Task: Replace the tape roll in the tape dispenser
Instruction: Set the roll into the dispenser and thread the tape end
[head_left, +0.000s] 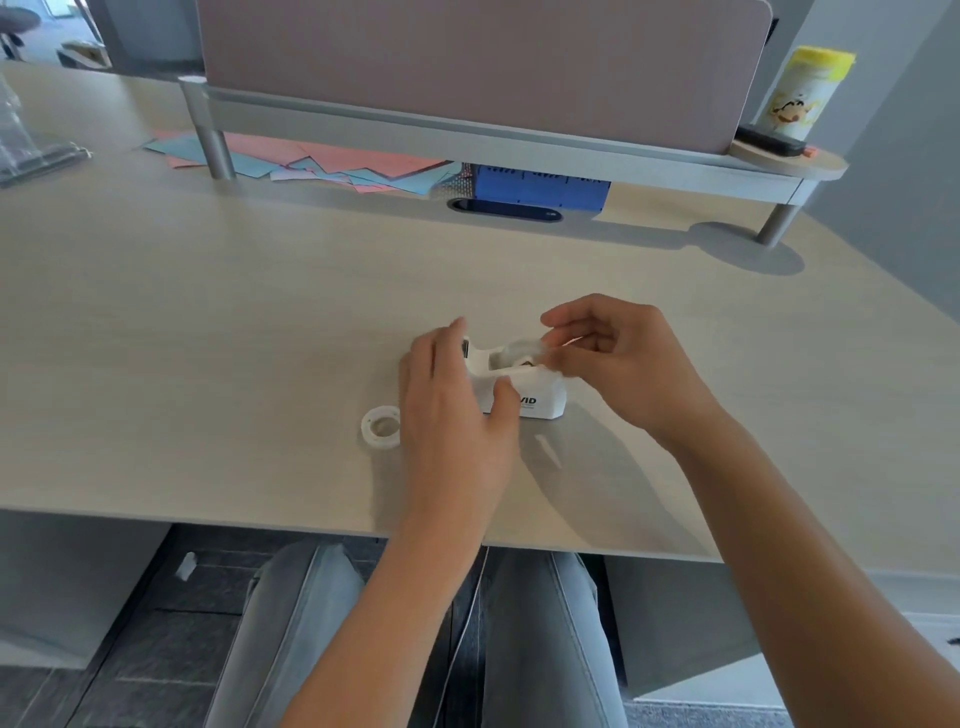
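Two bare hands work over a small white plastic tape dispenser (540, 397) standing on the pale wood-grain desk (208, 322). Left hand (452, 415) grips the dispenser's cutter end, thumb across the near side wall, fingers over the far side. Right hand (618, 358) pinches, fingertips closed, on a clear tape roll (522, 353) seated in the dispenser's cradle, right of the left hand. One more whitish tape roll (381, 426) lies flat on the desk, just left of the left hand, untouched.
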